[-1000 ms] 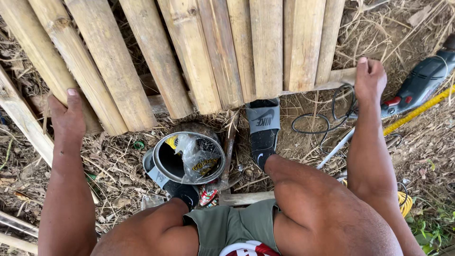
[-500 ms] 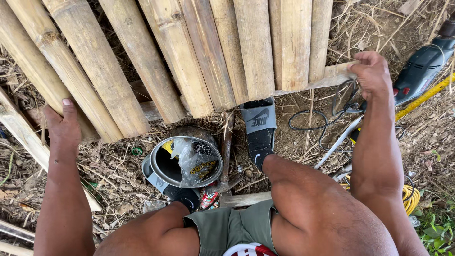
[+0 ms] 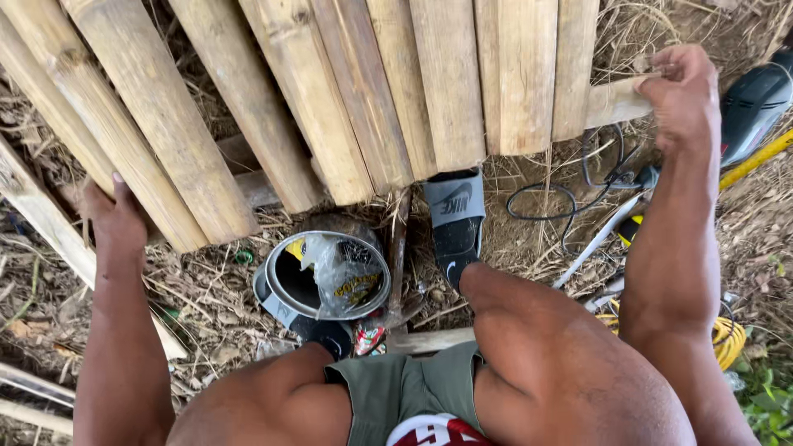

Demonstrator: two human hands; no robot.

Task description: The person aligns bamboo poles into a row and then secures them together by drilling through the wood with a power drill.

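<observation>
A panel of split bamboo slats (image 3: 347, 91) fills the upper part of the head view, lying tilted over the ground. My left hand (image 3: 116, 219) grips its lower left end, fingers hooked under a slat. My right hand (image 3: 681, 83) holds the wooden crossbar (image 3: 615, 101) that sticks out at the panel's right side. My bare knees and green shorts (image 3: 396, 388) fill the bottom of the view. My foot in a grey slide sandal (image 3: 454, 219) rests just under the slats' lower ends.
A round metal tin (image 3: 330, 277) holding a crumpled plastic bag sits on the dry grass between my legs. A black cable (image 3: 553, 194), a power tool (image 3: 756, 103) and a yellow cord (image 3: 727, 339) lie to the right. Loose wood strips (image 3: 41, 215) lie at left.
Both hands have shifted with the panel: the bamboo slats have moved up and leftward in view, and my right hand has closed over the crossbar's end.
</observation>
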